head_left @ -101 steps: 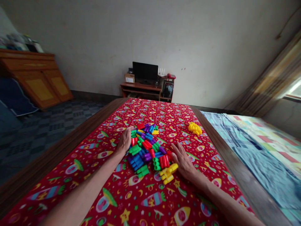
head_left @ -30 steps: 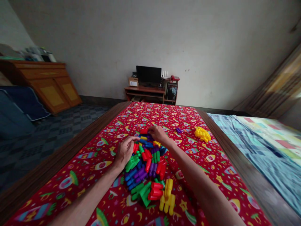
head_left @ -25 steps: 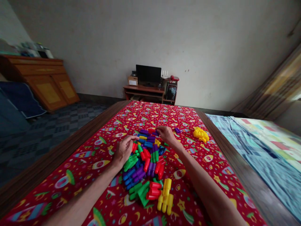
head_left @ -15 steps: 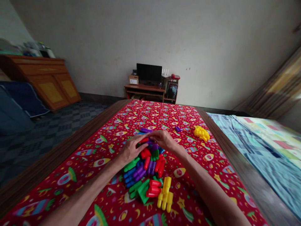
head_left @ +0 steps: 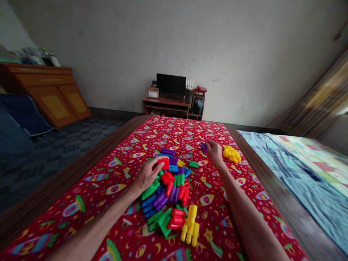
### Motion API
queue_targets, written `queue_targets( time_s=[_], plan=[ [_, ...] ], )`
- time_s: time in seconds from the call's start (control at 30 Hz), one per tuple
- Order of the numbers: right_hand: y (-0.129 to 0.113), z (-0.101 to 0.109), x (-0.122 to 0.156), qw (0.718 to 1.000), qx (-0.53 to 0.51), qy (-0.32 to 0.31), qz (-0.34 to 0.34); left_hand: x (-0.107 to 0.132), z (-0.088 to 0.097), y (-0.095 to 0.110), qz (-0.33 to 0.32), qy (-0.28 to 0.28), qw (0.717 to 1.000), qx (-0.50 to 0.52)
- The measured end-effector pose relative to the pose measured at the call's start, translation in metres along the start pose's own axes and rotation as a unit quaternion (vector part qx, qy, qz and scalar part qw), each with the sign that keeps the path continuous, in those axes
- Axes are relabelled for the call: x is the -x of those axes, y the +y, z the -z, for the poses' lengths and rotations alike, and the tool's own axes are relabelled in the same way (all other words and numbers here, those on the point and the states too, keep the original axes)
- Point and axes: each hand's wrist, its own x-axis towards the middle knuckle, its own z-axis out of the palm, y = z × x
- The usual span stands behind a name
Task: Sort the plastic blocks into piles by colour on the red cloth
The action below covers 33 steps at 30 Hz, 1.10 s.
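Observation:
A heap of coloured plastic blocks lies on the red rocket-print tablecloth. My left hand rests at the heap's left edge, fingers pinched on a red block. Stretched out to the far right, my right hand has its fingers curled over a small purple block on the cloth. A separate cluster of yellow blocks sits just right of that hand. Joined yellow blocks lie at the heap's near end, and a lone green block lies between the hands.
The table's dark wooden edge runs along the right, with a bed in patterned sheets beyond it. A desk with a monitor stands at the far wall. A wooden cabinet stands at the left.
Half a second ago both hands met over the top of the heap. My right hand has since swung right to the purple block beside the yellow cluster; my left stays, pinching a red block.

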Motion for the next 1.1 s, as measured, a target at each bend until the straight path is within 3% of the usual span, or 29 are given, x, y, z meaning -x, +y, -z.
queue_targets(
  time_s=[0.07,0.17,0.37,0.43,0.53,0.63,0.73,0.8,0.9,1.0,1.1],
  plan=[
    [0.018,0.005,-0.001,0.996,0.071,0.031,-0.047,0.001,0.000,-0.002,0.006,0.008,1.000,0.000],
    [0.034,0.009,0.003,0.988,0.130,0.022,-0.077,0.002,-0.001,-0.003,0.009,0.013,1.000,-0.001],
    [0.022,0.012,0.006,0.977,0.206,0.018,-0.060,0.002,0.001,-0.003,0.004,0.003,1.000,-0.017],
    [0.006,0.007,0.006,0.985,0.170,0.008,-0.019,0.003,0.001,-0.004,0.009,0.009,1.000,-0.025],
    [-0.027,-0.016,0.013,0.990,0.054,-0.098,0.084,0.003,0.001,-0.005,0.003,0.018,0.999,-0.028],
    [-0.059,-0.050,0.027,0.957,-0.009,-0.206,0.206,0.003,0.003,-0.002,-0.015,0.007,1.000,-0.015],
    [-0.077,-0.077,0.038,0.922,0.008,-0.280,0.268,0.003,0.005,0.003,-0.034,0.007,0.999,-0.004],
    [-0.080,-0.086,0.041,0.914,0.025,-0.312,0.257,0.003,0.005,0.006,-0.044,0.008,0.999,0.002],
    [-0.075,-0.085,0.040,0.932,0.025,-0.317,0.174,0.003,0.004,0.008,-0.049,0.008,0.999,0.007],
    [-0.067,-0.079,0.040,0.954,-0.024,-0.275,0.114,0.003,0.003,0.006,-0.050,0.010,0.999,0.015],
    [-0.060,-0.070,0.038,0.970,-0.069,-0.200,0.118,0.003,0.003,0.004,-0.049,0.013,0.999,0.020]
  ],
)
